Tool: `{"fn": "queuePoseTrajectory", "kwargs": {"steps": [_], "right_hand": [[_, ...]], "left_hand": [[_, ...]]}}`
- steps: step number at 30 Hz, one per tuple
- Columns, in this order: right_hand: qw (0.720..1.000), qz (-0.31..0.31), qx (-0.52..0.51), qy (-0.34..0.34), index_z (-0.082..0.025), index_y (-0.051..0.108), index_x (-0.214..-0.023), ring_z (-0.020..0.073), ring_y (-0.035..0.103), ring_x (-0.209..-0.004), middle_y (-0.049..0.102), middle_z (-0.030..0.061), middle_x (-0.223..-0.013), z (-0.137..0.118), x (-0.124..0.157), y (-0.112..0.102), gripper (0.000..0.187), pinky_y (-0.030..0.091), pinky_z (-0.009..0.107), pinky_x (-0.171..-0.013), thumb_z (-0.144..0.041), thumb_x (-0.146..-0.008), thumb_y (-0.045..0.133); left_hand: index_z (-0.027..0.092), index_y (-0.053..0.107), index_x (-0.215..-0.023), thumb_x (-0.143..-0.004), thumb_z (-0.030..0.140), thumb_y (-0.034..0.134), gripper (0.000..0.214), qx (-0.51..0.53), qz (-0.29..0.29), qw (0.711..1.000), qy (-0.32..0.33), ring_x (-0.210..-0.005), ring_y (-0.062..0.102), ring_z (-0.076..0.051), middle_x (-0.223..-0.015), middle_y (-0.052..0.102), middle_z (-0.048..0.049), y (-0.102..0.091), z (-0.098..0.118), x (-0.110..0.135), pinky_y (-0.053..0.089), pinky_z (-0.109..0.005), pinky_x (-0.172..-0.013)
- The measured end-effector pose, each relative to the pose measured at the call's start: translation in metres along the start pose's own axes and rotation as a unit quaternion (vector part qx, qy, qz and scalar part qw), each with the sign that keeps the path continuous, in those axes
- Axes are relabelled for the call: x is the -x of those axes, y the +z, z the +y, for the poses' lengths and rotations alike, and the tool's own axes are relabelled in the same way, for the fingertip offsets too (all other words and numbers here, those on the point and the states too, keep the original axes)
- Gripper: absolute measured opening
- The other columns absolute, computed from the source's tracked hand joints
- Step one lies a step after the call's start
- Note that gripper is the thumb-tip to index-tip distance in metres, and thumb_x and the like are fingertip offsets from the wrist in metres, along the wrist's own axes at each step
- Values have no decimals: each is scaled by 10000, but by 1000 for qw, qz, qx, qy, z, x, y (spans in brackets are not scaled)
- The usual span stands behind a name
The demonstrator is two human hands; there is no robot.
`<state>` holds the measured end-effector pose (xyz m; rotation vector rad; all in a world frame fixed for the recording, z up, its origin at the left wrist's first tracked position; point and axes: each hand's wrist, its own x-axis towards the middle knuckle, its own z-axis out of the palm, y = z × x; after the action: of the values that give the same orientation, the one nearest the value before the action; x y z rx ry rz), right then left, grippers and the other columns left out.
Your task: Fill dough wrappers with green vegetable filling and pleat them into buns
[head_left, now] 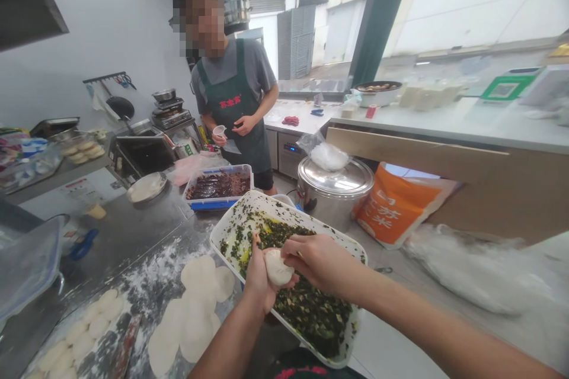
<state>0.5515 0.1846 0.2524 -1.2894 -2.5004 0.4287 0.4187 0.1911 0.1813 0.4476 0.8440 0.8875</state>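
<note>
A round white dough bun (pixel 278 268) rests in the palm of my left hand (pixel 259 278), whose fingers curl around its side. The fingertips of my right hand (pixel 311 257) pinch the bun's edge from the right. Both hands are above a white tub (pixel 227 219) of chopped green filling (pixel 317 314). To the left, on the floured worktop, lie several flat, overlapping dough wrappers (pixel 195 302). Several small dough pieces (pixel 84 331) sit further left, with a brownish rolling pin (pixel 127 346) beside them.
A tub of dark red-brown paste (pixel 217 186) stands behind the green filling. Across the worktop, a person in a green apron (pixel 240 112) holds a small clear cup (pixel 219 131). A lidded steel pot (pixel 335 177) and an orange bag (pixel 395 204) are at the right.
</note>
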Motion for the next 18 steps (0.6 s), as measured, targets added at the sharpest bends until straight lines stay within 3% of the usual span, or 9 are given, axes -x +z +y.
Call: {"fn": "queuePoseTrajectory", "kwargs": {"steps": [3,7,13,18], "right_hand": [[1000,-1,9,-2,-163,517,-710,128,523,-648,573,37,-714,-1,-1,0,154,354,219,-583,-187,-781,384],[1000,-10,3,-24,-161,509,-736,120,520,-654,573,33,-722,-1,0,-2,143,349,212,-579,-170,-786,376],[998,-29,26,-44,-192,522,-808,124,524,-645,581,13,-733,0,1,-5,161,320,226,-562,-196,-809,360],[996,-33,50,-65,-176,499,-691,111,495,-602,568,10,-684,1,0,-4,172,304,223,-548,-213,-804,374]], "left_hand": [[153,513,-829,-666,647,358,543,5,20,999,34,-493,546,-139,-635,579,-41,2,-4,0,406,-220,-402],[128,515,-754,-654,650,373,550,-72,69,994,48,-437,524,-131,-554,549,-38,0,-8,-4,389,-208,-367],[144,493,-846,-661,696,227,640,-82,-59,994,-33,-346,497,-138,-544,540,-29,-9,2,-9,332,-201,-272],[136,491,-768,-664,696,214,633,-117,-60,991,-39,-299,471,-137,-463,509,-17,-13,-3,-9,320,-200,-253]]}}
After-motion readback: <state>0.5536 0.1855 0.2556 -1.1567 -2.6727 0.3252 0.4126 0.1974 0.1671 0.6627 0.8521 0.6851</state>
